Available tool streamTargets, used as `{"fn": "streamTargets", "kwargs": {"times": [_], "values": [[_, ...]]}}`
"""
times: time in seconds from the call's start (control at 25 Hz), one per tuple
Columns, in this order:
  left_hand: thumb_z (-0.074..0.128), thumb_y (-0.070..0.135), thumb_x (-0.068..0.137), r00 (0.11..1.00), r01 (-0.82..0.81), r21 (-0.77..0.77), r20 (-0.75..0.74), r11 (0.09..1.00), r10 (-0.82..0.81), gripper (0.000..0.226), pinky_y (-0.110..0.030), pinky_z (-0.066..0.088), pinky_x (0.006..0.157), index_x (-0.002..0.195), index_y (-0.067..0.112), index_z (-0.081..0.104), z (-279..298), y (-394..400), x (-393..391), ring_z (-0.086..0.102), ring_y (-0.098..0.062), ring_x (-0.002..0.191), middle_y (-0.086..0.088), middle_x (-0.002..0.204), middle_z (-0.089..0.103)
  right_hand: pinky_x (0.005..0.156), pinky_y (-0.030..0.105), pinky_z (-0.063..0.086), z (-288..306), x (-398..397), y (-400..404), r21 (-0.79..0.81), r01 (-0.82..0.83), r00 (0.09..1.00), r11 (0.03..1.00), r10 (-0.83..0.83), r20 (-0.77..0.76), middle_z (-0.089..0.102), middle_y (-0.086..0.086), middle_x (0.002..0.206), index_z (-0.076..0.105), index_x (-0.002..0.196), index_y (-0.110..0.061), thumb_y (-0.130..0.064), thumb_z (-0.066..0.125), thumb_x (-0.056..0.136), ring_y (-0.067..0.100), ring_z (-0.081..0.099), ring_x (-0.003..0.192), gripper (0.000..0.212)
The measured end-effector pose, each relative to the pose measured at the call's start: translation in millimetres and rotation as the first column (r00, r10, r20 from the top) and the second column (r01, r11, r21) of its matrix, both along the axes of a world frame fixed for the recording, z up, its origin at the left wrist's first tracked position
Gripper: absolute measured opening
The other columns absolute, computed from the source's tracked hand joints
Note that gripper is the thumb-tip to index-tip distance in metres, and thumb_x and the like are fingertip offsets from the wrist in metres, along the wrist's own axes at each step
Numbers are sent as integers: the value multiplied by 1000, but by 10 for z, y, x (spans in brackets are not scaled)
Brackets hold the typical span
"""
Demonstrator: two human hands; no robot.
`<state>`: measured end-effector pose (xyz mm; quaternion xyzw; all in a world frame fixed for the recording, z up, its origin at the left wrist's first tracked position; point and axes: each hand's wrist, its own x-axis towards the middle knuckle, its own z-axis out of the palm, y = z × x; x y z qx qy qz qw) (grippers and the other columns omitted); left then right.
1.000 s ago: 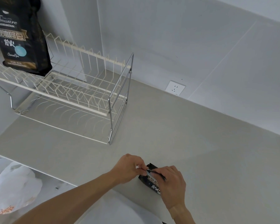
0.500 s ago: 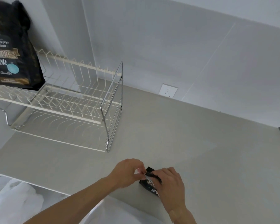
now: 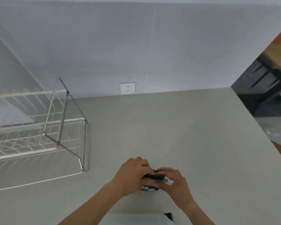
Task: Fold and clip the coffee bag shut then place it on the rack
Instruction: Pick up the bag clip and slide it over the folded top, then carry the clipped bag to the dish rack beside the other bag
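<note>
Your left hand point(image 3: 133, 174) and right hand point(image 3: 175, 182) both pinch the black coffee bag point(image 3: 150, 184) on the counter point(image 3: 185, 135), right of the dish rack point(image 3: 39, 127).

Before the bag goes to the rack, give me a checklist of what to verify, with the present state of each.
1. Both hands on the coffee bag: ok, left hand and right hand grip it.
2. Top folded over: cannot tell, fingers cover it.
3. Clip fully seated: cannot tell, blurred.
4. Bag resting on counter: ok.
5. Rack within view, to the left: ok.
6. Free slot on the rack's visible part: ok.
</note>
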<state>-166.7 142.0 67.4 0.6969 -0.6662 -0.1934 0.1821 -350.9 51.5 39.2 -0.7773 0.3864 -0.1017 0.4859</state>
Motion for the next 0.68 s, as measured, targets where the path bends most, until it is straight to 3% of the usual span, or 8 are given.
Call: {"fn": "streamTargets", "kwargs": {"times": [0.16,0.36,0.48,0.6,0.68], "values": [[60,28,88,996,-56,-39,-79,998,53,15,-29,44,76,98,25,72,-33,-26,-113,56,-15,90,7,94,67,94,19,46,-123,8,6,159,132,989,978,-140,41,68,-26,106,76,83,-49,-34,87,61,-7,54,108,29],[71,10,80,943,-214,-36,-267,976,197,11,-19,42,62,80,21,74,-102,63,-113,52,-3,73,8,78,63,95,17,43,-182,43,-14,5,21,999,1000,-22,40,64,-33,103,70,86,-56,-38,82,68,-5,47,112,28],[72,19,80,926,-250,-13,-294,968,236,9,-14,39,62,84,27,73,-125,58,-124,50,5,72,15,77,61,97,21,43,-218,32,-11,56,28,998,998,-31,59,61,-34,111,71,93,-52,-36,82,69,-4,49,113,31],[69,39,78,938,-247,41,-241,968,249,24,-18,46,74,102,38,65,-148,70,-45,52,4,89,22,95,61,96,30,49,-269,-24,-3,233,58,995,971,-76,71,63,-28,118,65,111,-49,-30,87,63,0,58,112,56],[74,49,67,917,-265,144,-267,953,296,58,-15,43,87,121,48,52,-228,185,76,47,6,107,30,114,52,90,20,49,-331,-98,12,330,32,999,944,-37,8,62,-26,121,48,127,-55,-25,90,56,-2,59,110,88]]}}
